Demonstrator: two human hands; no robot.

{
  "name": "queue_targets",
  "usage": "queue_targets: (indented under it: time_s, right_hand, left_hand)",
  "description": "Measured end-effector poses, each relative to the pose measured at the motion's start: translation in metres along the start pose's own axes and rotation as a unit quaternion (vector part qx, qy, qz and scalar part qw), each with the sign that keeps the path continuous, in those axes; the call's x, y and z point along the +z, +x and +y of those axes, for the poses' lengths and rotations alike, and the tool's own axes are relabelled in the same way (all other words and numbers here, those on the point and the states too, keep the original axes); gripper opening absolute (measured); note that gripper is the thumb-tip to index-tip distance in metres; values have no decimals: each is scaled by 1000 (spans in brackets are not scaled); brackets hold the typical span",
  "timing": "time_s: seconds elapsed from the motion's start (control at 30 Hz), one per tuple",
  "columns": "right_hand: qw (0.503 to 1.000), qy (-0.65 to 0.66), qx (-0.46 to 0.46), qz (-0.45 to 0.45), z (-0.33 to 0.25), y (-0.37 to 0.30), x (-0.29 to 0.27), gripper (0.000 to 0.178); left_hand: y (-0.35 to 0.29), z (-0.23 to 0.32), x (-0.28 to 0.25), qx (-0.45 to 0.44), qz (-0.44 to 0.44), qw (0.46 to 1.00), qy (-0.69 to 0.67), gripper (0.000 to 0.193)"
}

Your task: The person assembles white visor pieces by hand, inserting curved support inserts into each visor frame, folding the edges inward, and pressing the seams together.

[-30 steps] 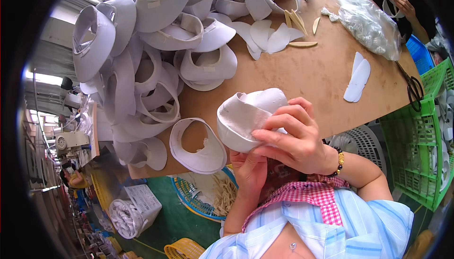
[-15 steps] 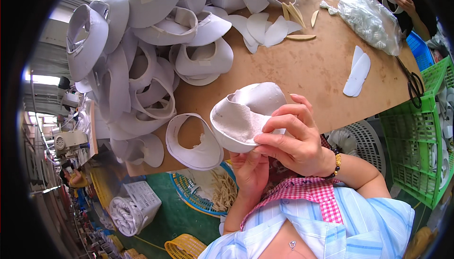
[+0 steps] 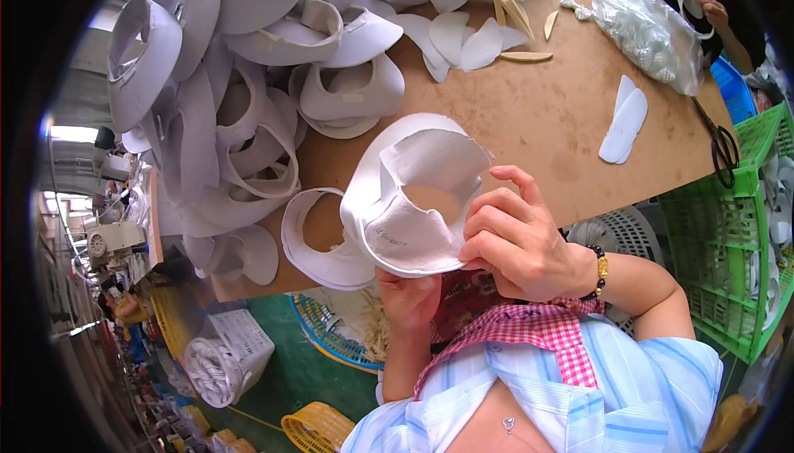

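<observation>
White fabric visor piece (image 3: pixel 413 205), curved and open in the middle, held above the wooden table (image 3: pixel 529 122): right hand (image 3: pixel 517 242) pinching its right edge, left hand (image 3: pixel 409 300) supporting from beneath. Just left of the grip, a flat visor brim (image 3: pixel 322 246); beyond, heaped white visors (image 3: pixel 248 81); far right, scissors (image 3: pixel 721 147) and green crate (image 3: pixel 736 246).

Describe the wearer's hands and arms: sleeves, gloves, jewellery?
Both hands are bare, no gloves. The right hand has a dark beaded bracelet with one gold bead at the wrist. Forearms are uncovered; light blue striped short sleeves end near the elbow. The left hand shows no jewellery.
</observation>
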State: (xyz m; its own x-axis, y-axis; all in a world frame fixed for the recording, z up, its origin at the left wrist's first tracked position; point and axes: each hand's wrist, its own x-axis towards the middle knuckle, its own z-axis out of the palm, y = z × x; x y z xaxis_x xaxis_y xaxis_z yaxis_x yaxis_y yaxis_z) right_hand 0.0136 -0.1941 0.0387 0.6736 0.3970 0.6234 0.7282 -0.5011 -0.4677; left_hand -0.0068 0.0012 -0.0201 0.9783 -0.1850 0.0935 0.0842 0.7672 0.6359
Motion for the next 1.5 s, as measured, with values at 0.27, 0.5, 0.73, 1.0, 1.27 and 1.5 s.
queue_targets:
  time_s: [0.27, 0.5, 0.73, 1.0, 1.27, 1.5]
  right_hand:
    - [995, 72, -48, 41, 3, -2, 6, 19]
    - [991, 116, -41, -56, 15, 9, -10, 19]
    - [991, 115, -51, -35, 11, -4, -3, 22]
    - [972, 160, -95, -141, 20, 1, -20, 19]
    - [920, 260, 57, -289, 44, -5, -35, 22]
    - [925, 224, 217, -216, 37, 1, -15, 20]
  left_hand:
    - [-13, -19, 5, -11, 24, 999, -43, 59]
    - [-13, -14, 3, -2, 31, 999, 23, 61]
    - [-12, -10, 21, -44, 48, 998, 16, 44]
    - [-16, -17, 31, -74, 56, 994, -49, 47]
    - [-5, -9, 20, -99, 38, 992, 69, 38]
    - [-15, -18, 20, -112, 51, 992, 38, 38]
